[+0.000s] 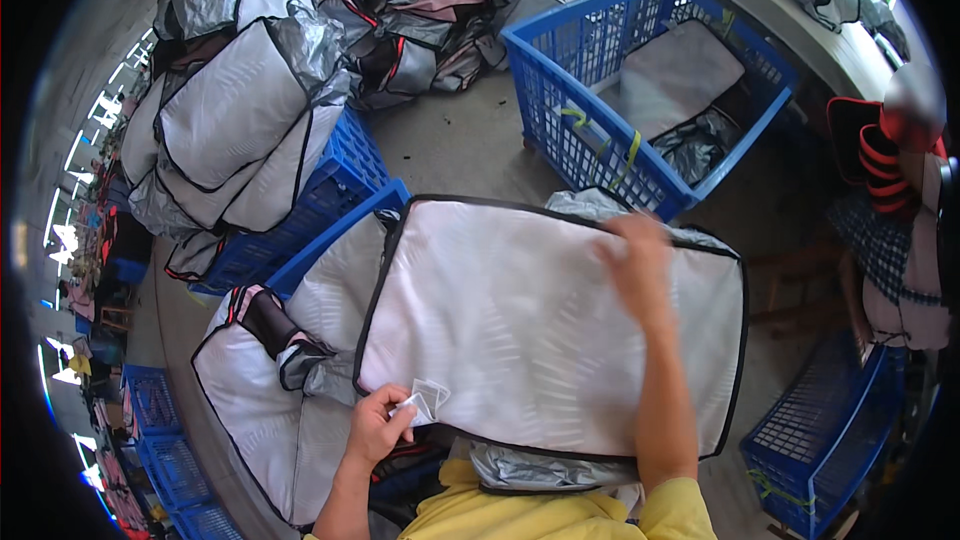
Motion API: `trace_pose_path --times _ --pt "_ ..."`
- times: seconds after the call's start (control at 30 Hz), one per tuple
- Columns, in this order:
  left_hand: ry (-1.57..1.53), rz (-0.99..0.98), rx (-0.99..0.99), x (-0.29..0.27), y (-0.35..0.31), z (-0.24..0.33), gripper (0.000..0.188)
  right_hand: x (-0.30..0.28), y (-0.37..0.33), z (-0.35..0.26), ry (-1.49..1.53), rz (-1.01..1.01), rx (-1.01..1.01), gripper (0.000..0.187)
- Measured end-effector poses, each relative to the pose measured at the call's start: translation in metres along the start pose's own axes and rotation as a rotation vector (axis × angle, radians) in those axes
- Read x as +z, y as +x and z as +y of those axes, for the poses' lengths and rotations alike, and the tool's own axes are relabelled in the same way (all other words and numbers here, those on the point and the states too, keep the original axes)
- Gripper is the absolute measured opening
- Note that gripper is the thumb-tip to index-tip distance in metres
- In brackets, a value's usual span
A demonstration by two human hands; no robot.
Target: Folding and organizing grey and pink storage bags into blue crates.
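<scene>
A large padded panel of whitish quilted fabric with black binding [530, 320] lies across the middle in front of me. At its lower left corner my left hand [378, 424] is closed, pinching a small white label [420, 402] between thumb and fingers. Over the panel's far right edge hovers my right hand [637, 265], smeared by motion; whether its fingers hold anything I cannot tell. Silvery foil-like material [540, 468] sticks out from beneath the panel's near edge, and more shows along the far edge.
Bulky white-and-silver padded pieces [235, 105] are piled on a blue crate [345, 155] at left. Further pieces [265, 410] lie beside my left arm. A blue basket [575, 145] holds a panel at far right. Another person [905, 200] sits at right by a blue crate [825, 430].
</scene>
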State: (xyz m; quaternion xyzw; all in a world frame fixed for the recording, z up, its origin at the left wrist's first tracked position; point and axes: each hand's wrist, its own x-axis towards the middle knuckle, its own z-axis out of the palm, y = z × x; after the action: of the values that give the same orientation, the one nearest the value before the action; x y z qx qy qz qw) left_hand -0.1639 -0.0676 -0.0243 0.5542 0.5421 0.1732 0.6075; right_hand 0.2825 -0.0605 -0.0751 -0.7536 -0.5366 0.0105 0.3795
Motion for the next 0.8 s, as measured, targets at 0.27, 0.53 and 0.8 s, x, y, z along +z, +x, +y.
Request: trace_pose_path --times 0.27,0.53,0.8 --pt "-0.134 -0.063 -0.009 0.007 0.017 -0.029 0.009 -0.139 -0.092 0.199 -0.252 -0.223 0.871 0.063" --pt "0.670 -0.190 -0.182 -0.048 0.057 -0.030 0.026 -0.152 -0.101 0.098 -0.066 0.324 0.838 0.056" --pt "1.052 0.196 0.956 0.072 0.144 0.164 0.029 -0.193 -0.130 0.031 0.043 0.496 0.758 0.051"
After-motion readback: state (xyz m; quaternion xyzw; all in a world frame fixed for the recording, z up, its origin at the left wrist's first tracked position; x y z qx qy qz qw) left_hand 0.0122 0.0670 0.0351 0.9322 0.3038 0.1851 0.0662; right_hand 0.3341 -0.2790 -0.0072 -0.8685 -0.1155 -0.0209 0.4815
